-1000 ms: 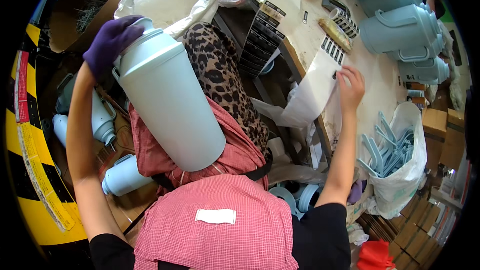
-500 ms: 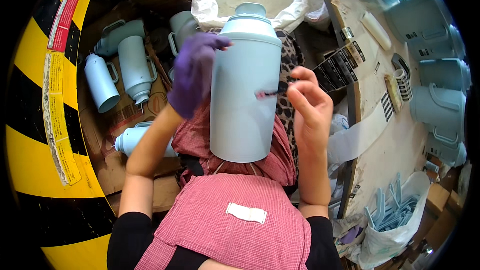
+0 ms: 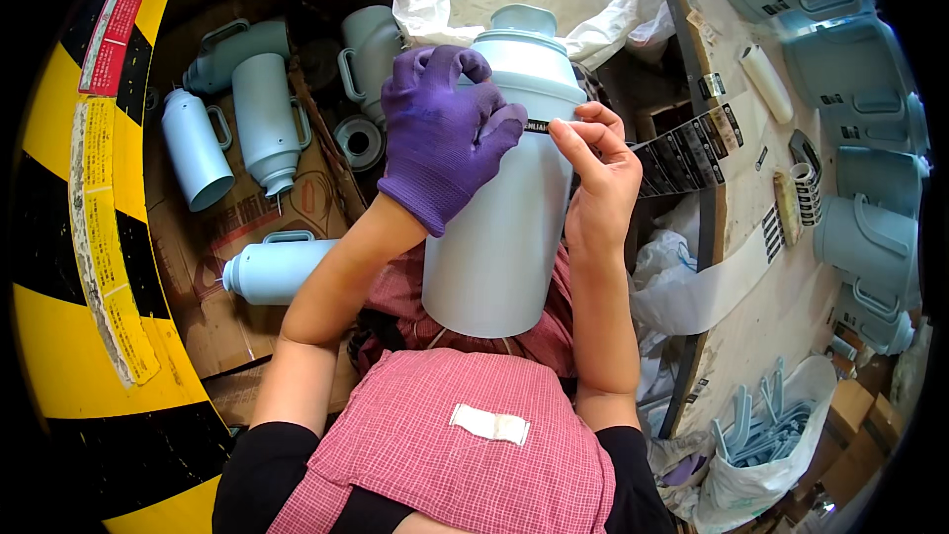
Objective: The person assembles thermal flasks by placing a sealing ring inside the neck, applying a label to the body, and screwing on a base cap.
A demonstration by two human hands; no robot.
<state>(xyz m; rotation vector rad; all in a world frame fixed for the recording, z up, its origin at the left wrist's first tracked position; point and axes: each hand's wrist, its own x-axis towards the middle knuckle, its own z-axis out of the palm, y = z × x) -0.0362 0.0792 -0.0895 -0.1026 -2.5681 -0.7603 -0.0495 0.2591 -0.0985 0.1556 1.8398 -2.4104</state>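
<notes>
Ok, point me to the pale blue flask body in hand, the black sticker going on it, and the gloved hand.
Flask body (image 3: 494, 247), head view, bare side wall.
Black sticker (image 3: 539, 127), head view, strip's left end.
Gloved left hand (image 3: 440, 138), head view, back of glove.

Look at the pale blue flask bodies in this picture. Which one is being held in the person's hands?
The large flask body on the person's lap: the purple-gloved left hand grips its shoulder and the bare right hand presses a black label there. The others lie untouched on cardboard.
</notes>
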